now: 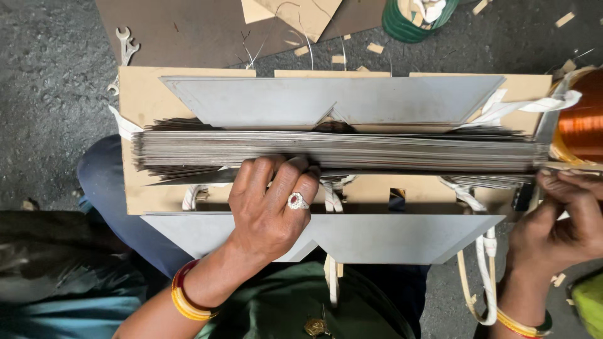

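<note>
L hand (271, 210) is lying palm-down w/ its grip pressing on the near edge of the steel stack (339, 152), fingers curled over the top sheets, not closed round anything; a ring (296, 201) is showing on one finger and bangles (186, 300) on the wrist. R hand (561, 223) is sitting at the stack's right end, fingertips (568, 180) touching the sheet ends; can't tell if its grip is pinching a sheet or just resting there.

The stack is lying lengthwise across a board (146, 94), thin sheets packed edge-up. A grey plate (314, 99) is lying flat on the far side of it, another grey plate (377, 237) on the near side, partly under the L hand. White tape (534, 104) is looping around the right end, and a copper coil (581, 125) is sitting just beyond it. Spanners (125, 47) are lying on the floor (50, 94) at far left, a green can (408, 22) at the top.
</note>
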`<state>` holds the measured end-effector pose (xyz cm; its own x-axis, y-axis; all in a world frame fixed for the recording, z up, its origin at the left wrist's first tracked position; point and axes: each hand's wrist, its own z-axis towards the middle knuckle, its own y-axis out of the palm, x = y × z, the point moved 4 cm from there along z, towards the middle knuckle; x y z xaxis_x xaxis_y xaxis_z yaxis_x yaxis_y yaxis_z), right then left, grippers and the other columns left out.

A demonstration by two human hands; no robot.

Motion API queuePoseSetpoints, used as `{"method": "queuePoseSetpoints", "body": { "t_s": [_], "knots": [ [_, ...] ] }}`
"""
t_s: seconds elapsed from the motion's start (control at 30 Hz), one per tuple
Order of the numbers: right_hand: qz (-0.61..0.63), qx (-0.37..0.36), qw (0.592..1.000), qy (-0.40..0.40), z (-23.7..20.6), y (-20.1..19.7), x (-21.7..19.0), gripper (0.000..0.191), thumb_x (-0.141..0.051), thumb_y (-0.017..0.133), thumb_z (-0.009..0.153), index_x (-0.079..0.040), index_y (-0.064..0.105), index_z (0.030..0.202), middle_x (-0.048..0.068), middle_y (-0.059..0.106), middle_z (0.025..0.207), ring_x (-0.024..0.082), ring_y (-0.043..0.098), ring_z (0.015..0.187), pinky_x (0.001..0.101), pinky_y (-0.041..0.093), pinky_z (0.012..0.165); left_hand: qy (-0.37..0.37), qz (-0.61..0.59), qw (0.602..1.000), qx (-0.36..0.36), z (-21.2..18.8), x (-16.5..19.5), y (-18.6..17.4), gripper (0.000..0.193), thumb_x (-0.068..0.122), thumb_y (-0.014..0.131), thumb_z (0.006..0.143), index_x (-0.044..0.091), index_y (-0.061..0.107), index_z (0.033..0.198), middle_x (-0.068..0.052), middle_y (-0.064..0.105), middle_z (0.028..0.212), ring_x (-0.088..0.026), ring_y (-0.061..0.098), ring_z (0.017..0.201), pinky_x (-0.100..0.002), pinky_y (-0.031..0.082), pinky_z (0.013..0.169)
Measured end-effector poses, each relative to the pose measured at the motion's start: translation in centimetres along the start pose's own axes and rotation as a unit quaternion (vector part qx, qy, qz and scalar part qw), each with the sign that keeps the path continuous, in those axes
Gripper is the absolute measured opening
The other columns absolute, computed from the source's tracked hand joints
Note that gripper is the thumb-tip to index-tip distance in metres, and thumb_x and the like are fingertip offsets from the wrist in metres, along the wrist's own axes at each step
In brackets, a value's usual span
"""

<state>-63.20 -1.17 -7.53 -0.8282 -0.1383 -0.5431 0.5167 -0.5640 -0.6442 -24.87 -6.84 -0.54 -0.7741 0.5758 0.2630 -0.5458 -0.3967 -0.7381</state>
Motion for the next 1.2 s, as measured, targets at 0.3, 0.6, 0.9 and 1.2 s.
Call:
{"method": "queuePoseSetpoints", "body": {
  "t_s": [0.3,0.6,0.9,1.2],
  "knots": [
    [-0.134,-0.025,0.984,-0.115,1.5,-2.2,-5.0,0.030,0.017,0.061,0.085,0.000,0.075,0.106,0.012,0.057,0.103,0.023,0.057,0.100,0.0303,0.044,0.084,-0.034,-0.051,0.998,-0.009,-0.9,0.1,-1.0,0.022,0.000,0.069,0.078,0.005,0.067,0.100,-0.007,0.060,0.104,-0.029,0.053,0.096,-0.042,0.041,0.082],
    [-0.159,-0.209,0.934,-0.241,5.5,-2.3,-12.9,0.041,-0.027,0.073,0.095,-0.003,0.072,0.129,0.014,0.062,0.133,0.031,0.057,0.126,0.0424,0.043,0.108,-0.051,-0.025,0.998,-0.025,-3.5,-4.1,-6.6,0.017,0.004,0.079,0.090,0.009,0.070,0.103,-0.007,0.061,0.108,-0.028,0.057,0.105,-0.043,0.038,0.094],
    [-0.176,-0.355,0.819,-0.415,6.5,3.9,-19.2,0.060,-0.016,0.077,0.079,-0.024,0.069,0.138,0.012,0.053,0.151,0.029,0.050,0.138,0.0435,0.039,0.120,-0.048,-0.059,0.994,0.080,-6.1,-5.4,-7.4,0.018,-0.006,0.082,0.090,0.005,0.069,0.095,-0.007,0.060,0.099,-0.025,0.056,0.096,-0.036,0.041,0.087],
    [-0.244,-0.326,0.790,-0.458,5.5,5.8,-19.4,0.057,-0.011,0.073,0.083,-0.028,0.070,0.137,0.008,0.045,0.160,0.022,0.049,0.143,0.0405,0.034,0.124,-0.110,-0.021,0.991,0.073,-7.7,-6.4,-6.4,0.020,-0.007,0.079,0.084,0.005,0.064,0.090,-0.009,0.042,0.091,-0.027,0.047,0.095,-0.037,0.037,0.091]
  ]
}}
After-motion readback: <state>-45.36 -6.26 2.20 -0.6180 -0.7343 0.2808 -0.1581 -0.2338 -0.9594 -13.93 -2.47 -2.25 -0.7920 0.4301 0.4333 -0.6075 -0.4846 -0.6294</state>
